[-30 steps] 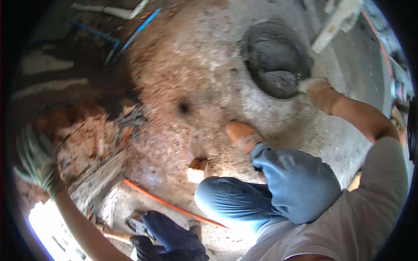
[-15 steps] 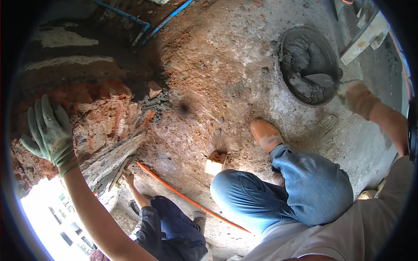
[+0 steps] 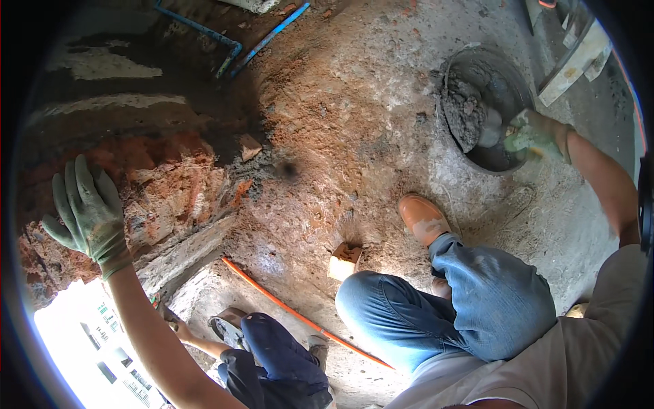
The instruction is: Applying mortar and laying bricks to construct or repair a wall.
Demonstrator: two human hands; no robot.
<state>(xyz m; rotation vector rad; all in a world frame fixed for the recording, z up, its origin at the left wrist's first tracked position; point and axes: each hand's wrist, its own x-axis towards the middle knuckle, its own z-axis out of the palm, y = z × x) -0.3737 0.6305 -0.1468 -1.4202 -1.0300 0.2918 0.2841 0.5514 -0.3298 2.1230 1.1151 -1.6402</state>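
My left hand (image 3: 87,213), in a grey-green glove, lies with spread fingers against the rough red brick edge (image 3: 174,198) of a broken wall. Over at the right, my right hand (image 3: 541,138), also gloved and slightly smeared by motion, is closed at the rim of a round dark tub (image 3: 526,85). It grips a trowel (image 3: 490,128), whose handle is mostly hidden by the glove. The blade is down inside the tub, against a heap of wet grey mortar (image 3: 463,112).
A co-worker in dark trousers (image 3: 276,344) crouches at lower left, one hand (image 3: 182,330) near the wall. An orange hose (image 3: 293,312) crosses the floor. Blue pipes (image 3: 272,37) lie at the top, a broken brick (image 3: 345,260) before my knee, boards (image 3: 575,65) at upper right.
My right hand has moved left over the tub, and the trowel has shifted into the mortar heap. My left hand stays on the brick. The co-worker's hand has moved lower and to the left.
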